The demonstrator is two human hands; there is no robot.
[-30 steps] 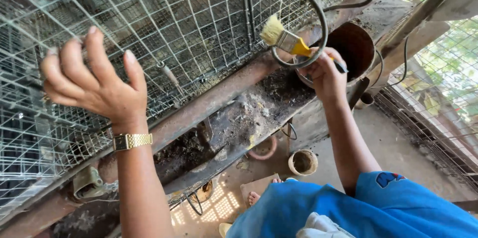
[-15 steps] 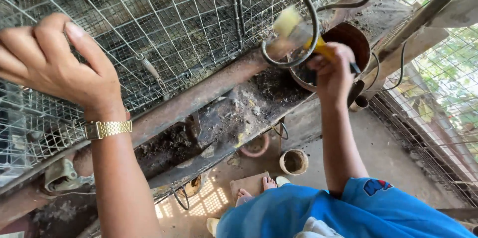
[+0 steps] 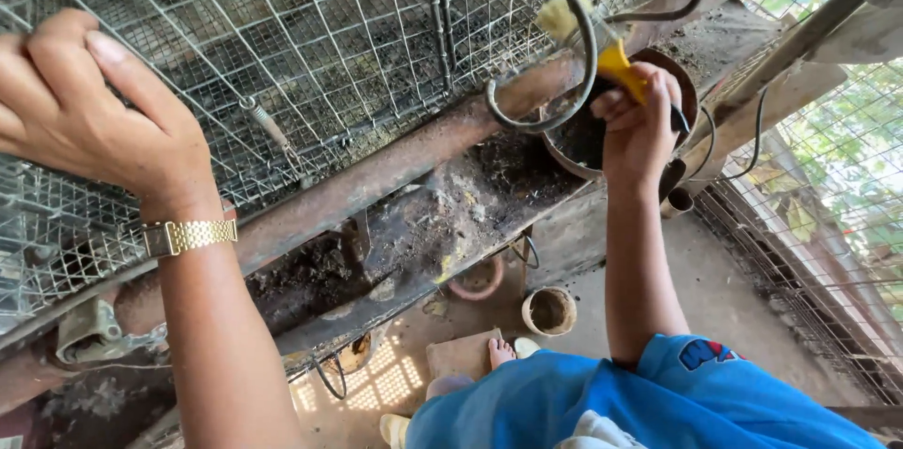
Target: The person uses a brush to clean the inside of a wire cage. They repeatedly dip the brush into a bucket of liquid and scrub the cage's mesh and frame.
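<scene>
While the right hand (image 3: 640, 125) grips a yellow-handled brush (image 3: 602, 45) over a round bowl (image 3: 583, 143) of dark residue, the left hand (image 3: 85, 110) curls on the wire cage (image 3: 357, 26). Brush now sits higher; left hand nearer the camera.

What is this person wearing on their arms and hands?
Both forearms are bare, with no gloves on either hand. The left hand has a gold-coloured metal link watch on its wrist. The right hand wears nothing; higher up is a blue short sleeve with a small printed patch.
</scene>
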